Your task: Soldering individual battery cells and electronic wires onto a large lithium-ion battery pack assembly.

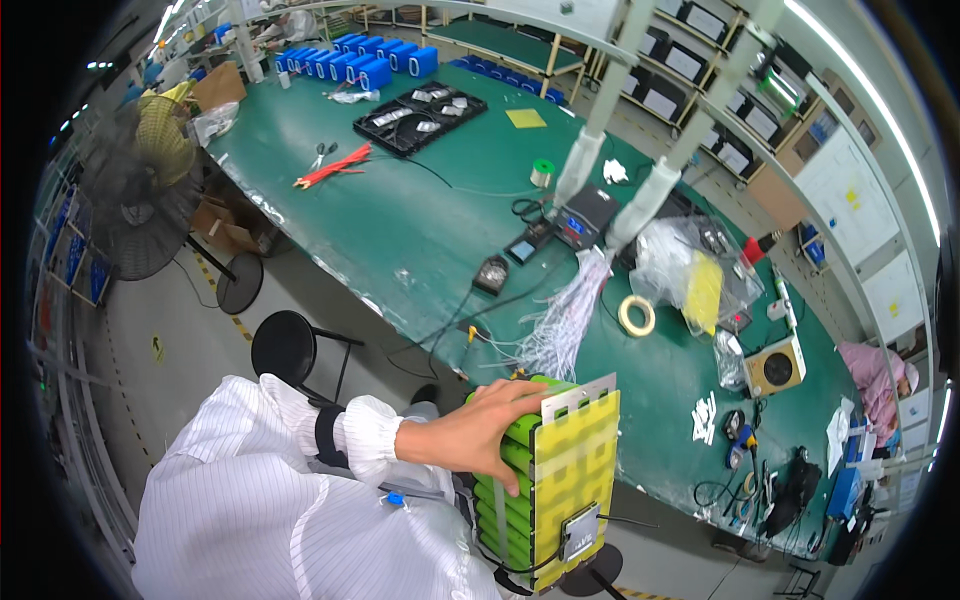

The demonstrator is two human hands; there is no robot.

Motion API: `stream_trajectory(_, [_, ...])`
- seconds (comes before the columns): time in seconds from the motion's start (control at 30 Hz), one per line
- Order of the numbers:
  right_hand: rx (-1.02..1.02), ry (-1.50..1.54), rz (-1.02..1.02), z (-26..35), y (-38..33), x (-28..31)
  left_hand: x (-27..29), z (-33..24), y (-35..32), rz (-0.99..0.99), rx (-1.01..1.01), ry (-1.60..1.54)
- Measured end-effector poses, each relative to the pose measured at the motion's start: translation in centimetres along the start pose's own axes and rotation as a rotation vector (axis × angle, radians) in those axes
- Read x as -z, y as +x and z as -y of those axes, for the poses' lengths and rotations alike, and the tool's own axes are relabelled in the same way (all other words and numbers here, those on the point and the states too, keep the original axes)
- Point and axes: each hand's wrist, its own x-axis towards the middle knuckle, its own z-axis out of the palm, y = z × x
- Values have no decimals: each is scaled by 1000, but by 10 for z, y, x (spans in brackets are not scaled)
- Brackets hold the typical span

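A block-shaped battery pack [510,535] of green cylindrical cells stands at the lower middle, in front of my body. Its right face is covered with a yellow sheet [575,450], with a pale metal strip [575,398] along the top edge. Low on that face sits a small grey module [579,531] with black wires. My left hand [462,435] comes in from the left in a white sleeve and grips the pack's upper end, fingers over the top and thumb on the cells. What bears the pack from below is hidden. My right hand does not show.
Past the pack lies a green worktable [400,260]. On it are a bundle of white wires [565,325], a tape roll [637,316], a black tray [420,117] and blue packs [375,72]. A stool [284,347] and a fan [140,200] stand left; a person [872,380] is far right.
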Motion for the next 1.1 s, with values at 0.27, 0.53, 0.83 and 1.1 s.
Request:
stream_trajectory(0.27, [-13,-9,2,-88,-13,-124,146,104,-27,-56,26,-43])
stream_trajectory(0.53, [35,30,-168,-233,-6,-319,316,309,-8,57,97,-351])
stream_trajectory(0.83, [36,160,-247,-353,33,-474,410,476,61,359,270,-468])
stream_trajectory(1.1, [60,364,-221,-437,87,-554,444,576,130,486,192,-577])
